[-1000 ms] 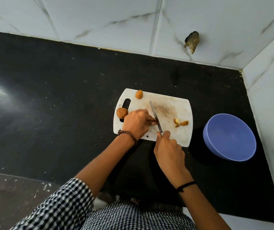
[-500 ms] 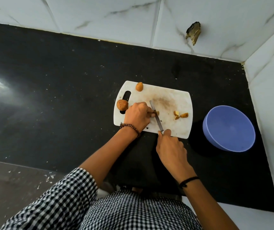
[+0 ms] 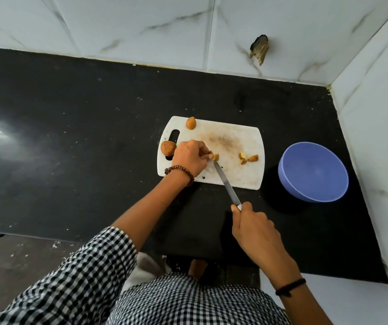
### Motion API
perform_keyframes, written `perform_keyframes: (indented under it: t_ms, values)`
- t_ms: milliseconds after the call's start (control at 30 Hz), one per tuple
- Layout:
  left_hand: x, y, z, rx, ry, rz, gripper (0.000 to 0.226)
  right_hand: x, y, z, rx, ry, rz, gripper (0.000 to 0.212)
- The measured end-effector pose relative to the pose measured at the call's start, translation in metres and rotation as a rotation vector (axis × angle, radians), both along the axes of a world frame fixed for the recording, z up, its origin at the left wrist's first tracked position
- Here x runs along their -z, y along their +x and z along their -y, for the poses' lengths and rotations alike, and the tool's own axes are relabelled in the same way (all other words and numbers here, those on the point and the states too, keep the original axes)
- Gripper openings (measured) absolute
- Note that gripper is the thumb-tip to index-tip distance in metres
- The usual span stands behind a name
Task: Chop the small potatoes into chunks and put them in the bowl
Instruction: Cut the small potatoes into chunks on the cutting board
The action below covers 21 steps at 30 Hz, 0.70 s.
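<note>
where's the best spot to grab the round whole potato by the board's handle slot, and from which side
Likely a grip across the middle of the round potato, pinched on opposite sides, coming from above and the left. It is roundish with no handle, lies at the cutting board's left edge, and the left hand crowds its right side.

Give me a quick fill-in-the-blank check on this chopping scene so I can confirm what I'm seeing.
1. The blue bowl is ____ inside.
2. ____ whole potatoes sit on the cutting board.
3. The right hand grips the knife, its ____ beside the potato piece pinched by the left hand.
4. The loose cut chunks lie near the board's ____ end, nearest the bowl.

Missing words: empty; Two; tip; right.
</note>
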<state>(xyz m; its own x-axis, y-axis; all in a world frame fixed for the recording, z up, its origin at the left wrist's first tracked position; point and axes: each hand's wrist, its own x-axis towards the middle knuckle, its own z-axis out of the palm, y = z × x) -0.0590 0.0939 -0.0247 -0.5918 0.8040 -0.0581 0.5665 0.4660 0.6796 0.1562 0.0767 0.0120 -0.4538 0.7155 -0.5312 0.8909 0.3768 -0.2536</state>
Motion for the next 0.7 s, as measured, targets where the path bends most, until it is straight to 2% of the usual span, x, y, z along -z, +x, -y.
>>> perform_keyframes:
  t_ms: [233,333,533,700]
  values:
    - [-0.007,-0.002,0.002,0.157,-0.052,-0.109,0.029,0.002,0.0,-0.004,0.021,-0.011,-0.073,0.033]
    - [-0.01,-0.004,0.0,0.204,-0.091,-0.132,0.023,0.004,-0.005,-0.009,0.017,0.001,-0.1,0.038]
    - [-0.009,-0.002,0.005,0.103,-0.043,-0.037,0.014,0.003,-0.012,-0.024,0.068,0.03,-0.141,0.043]
    - [-0.007,0.011,0.011,0.154,-0.022,0.013,0.012,0.006,-0.018,-0.028,0.14,0.0,-0.25,0.047]
